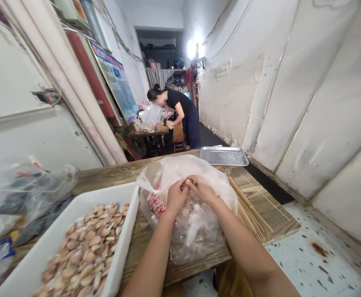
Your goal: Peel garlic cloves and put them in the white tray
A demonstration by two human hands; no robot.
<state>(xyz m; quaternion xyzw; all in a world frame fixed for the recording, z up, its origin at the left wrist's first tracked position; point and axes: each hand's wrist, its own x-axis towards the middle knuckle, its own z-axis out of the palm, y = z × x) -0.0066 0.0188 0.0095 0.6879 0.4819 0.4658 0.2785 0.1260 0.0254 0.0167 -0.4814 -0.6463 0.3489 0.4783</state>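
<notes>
Above the mouth of a translucent plastic bag (205, 167), my left hand (178, 195) and my right hand (203, 190) meet at the fingertips. Both are closed on a small pale piece of garlic (188, 182), which the fingers mostly cover. Whitish papery bits (185, 212) show inside the bag below them, and red print marks its left side. To the left of the hands, a white plastic tub (127, 214) holds many unpeeled garlic cloves (87, 243).
Thin wooden skewers (251, 210) lie right of the bag on the wooden table (106, 175). A metal tray (224, 156) rests at the far edge. Clear plastic bags (44, 189) crowd the left. Farther back, a person (180, 107) bends over a small table (140, 133).
</notes>
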